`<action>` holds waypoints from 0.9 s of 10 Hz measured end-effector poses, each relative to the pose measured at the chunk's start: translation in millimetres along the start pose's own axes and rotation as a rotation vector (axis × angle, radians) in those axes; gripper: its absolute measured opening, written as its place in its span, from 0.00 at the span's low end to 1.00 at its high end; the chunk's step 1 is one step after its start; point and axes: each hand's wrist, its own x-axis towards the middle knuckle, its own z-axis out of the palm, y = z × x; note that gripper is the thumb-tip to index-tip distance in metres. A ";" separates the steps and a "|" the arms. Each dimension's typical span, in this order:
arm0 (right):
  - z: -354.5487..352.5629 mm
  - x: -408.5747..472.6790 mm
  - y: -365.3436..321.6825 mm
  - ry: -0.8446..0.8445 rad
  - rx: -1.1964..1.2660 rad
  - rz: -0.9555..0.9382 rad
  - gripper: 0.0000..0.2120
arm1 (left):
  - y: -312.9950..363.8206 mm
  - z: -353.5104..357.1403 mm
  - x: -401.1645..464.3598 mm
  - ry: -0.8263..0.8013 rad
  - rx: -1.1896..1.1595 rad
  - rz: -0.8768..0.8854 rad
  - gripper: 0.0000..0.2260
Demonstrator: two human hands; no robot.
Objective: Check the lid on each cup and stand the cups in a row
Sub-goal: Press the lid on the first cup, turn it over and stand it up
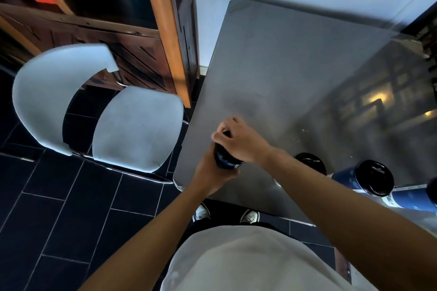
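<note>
We've got our left hand (212, 172) wrapped round the blue cup (227, 159) at the table's (272, 66) near corner, right hand (238, 140) clamped over its lid, mostly hiding it; rightmost cup (411, 201) cut off

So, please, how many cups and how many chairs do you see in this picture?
Cups in the hands: 1, left hand round the body, right hand on top.
Cups standing on the table: 3, the last cut by the edge.
Chairs: 1.
Total: 5.
</note>
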 end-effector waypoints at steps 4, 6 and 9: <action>67.8 -32.1 10.9 0.359 -0.464 -0.205 0.31 | -42.8 4.5 6.1 0.015 0.315 0.182 0.26; 70.6 -32.6 14.6 0.344 -0.462 -0.277 0.31 | -56.7 1.7 16.2 -0.037 0.266 0.088 0.27; 53.8 -28.0 14.9 0.216 -0.492 -0.425 0.28 | -61.4 6.2 23.3 -0.029 0.449 0.233 0.31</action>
